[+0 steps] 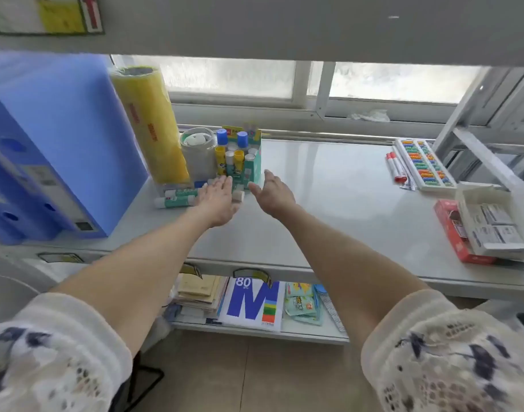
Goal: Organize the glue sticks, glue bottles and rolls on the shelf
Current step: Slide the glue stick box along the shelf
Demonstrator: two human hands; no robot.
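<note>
Leftmost, one tall yellow film roll point(150, 126) stands; two green-labelled glue sticks point(175, 197) lie touching the flat, empty left hand point(218, 200). One teal cardboard glue-stick box point(249, 168) sits just beyond both hands; right hand point(272, 194) loosely spread, empty.
</note>
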